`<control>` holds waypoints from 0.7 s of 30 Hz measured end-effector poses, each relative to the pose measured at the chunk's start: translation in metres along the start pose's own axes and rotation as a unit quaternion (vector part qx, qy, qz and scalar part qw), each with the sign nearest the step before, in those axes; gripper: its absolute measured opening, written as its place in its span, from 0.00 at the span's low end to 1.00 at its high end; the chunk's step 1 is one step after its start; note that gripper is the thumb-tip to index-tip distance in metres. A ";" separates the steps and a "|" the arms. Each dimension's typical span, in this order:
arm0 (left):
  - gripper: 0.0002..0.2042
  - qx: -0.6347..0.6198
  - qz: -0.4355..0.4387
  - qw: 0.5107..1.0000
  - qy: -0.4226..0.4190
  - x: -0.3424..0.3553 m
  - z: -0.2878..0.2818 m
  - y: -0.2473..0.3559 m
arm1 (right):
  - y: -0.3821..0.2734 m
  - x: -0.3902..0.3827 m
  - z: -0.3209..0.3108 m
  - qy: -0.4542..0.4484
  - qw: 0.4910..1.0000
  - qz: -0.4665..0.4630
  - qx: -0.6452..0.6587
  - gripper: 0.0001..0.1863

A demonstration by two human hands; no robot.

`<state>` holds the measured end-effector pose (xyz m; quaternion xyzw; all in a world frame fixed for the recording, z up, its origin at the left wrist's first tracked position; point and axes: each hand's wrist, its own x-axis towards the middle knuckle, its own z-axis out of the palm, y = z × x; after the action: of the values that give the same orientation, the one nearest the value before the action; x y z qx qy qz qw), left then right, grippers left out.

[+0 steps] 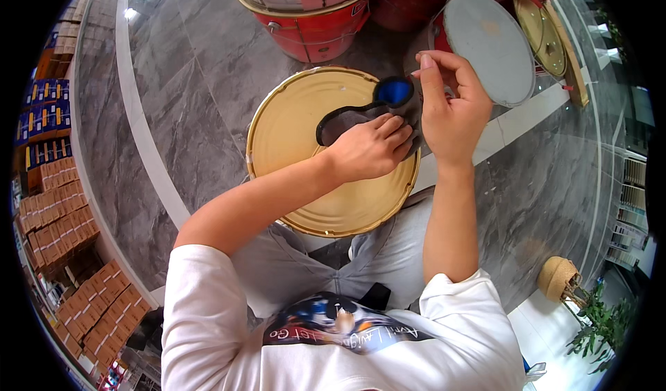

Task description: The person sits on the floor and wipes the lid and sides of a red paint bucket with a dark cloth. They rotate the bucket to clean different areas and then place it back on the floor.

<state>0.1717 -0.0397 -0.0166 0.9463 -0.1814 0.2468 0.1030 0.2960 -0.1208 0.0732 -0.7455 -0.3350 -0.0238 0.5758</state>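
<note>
A dark grey fabric piece (pixel 338 122) with black bound edges lies on the round yellow metal lid (pixel 284 124) in front of me. One rounded end of it has a bright blue patch (pixel 393 92); its exact kind I cannot tell. My left hand (pixel 371 148) grips its near side with curled fingers, hiding part of it. My right hand (pixel 451 107) is raised at the lid's right edge, just beyond the fabric. Its thumb and forefinger are pinched together near the blue end. Whatever sits between those fingertips is too small to make out.
Beyond the lid stand stacked red pails (pixel 305 34). To the right of them are a grey-topped drum (pixel 489 48) and another yellow lid (pixel 541 34). Brown boxes (pixel 97 301) are stacked far left. A woven basket (pixel 557 279) and a plant (pixel 600 325) are at right.
</note>
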 end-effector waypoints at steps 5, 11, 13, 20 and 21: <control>0.22 0.061 -0.064 0.993 -0.079 -0.012 -0.016 -0.030 | -0.001 -0.001 0.002 0.012 1.000 0.000 0.006 0.04; 0.20 0.160 -0.161 0.968 -0.111 -0.057 -0.069 -0.057 | 0.004 0.000 -0.002 0.024 1.000 -0.001 0.020 0.04; 0.20 0.164 -0.155 0.967 -0.121 -0.072 -0.076 -0.056 | 0.004 0.000 -0.002 0.028 0.999 0.000 0.018 0.04; 0.22 0.073 -0.125 0.988 -0.063 -0.019 -0.029 -0.048 | -0.003 0.002 -0.002 0.048 0.997 -0.006 0.054 0.04; 0.21 0.053 -0.110 0.992 -0.043 -0.010 -0.019 -0.042 | -0.002 0.002 -0.003 0.048 0.998 -0.009 0.050 0.04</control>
<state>0.1723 0.0068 -0.0097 0.9743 -0.0674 0.2028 0.0709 0.2972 -0.1224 0.0770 -0.7109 -0.3143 -0.0476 0.6274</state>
